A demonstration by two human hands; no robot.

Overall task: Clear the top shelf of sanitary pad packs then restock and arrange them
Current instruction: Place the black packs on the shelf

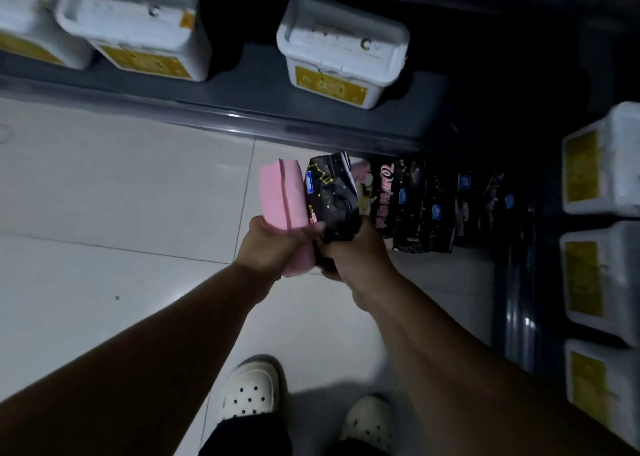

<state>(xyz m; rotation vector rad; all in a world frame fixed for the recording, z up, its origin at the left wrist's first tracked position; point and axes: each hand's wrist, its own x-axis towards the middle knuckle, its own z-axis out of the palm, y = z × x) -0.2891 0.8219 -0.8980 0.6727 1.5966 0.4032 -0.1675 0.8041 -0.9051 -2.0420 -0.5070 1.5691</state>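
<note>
White lidded tubs (341,47) with yellow labels stand along a dark grey low shelf (259,81) in dim light. Two sit close together at the upper left beside a third cut off by the frame edge, and a fourth stands apart further right. Three more such tubs line a side shelf (519,299) down the right edge, their labels facing the aisle. The floor (104,196) is pale glossy tile with thin grout lines, marked by one dark speck (117,297). At the bottom, a pair of white perforated clogs (251,391) and dark trousers (249,435) show above the tile.
</note>
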